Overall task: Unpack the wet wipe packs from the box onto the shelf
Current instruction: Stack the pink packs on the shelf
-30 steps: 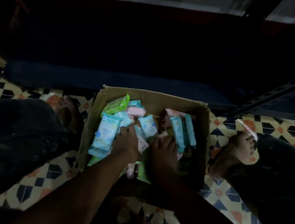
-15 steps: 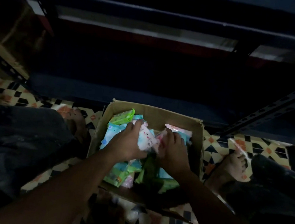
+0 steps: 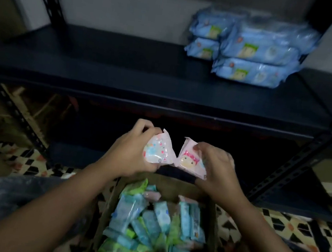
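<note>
Both hands up out of the box [image 3: 159,227] now, level with the dark shelf [image 3: 125,73]. Left hand [image 3: 129,154] curled round a white pack [image 3: 157,152], right hand [image 3: 217,167] gripping a pink pack [image 3: 191,161]. Next, probably onto the shelf beside the blue packs [image 3: 254,52]; many more packs left in the box.

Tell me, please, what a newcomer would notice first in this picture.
First, the two small pink packs held up mid-frame: the left hand grips one, the right hand grips the other. Below them, an open box on the floor is full of blue, green and pink packs. Up right, large blue packs sit stacked on the dark shelf.
</note>
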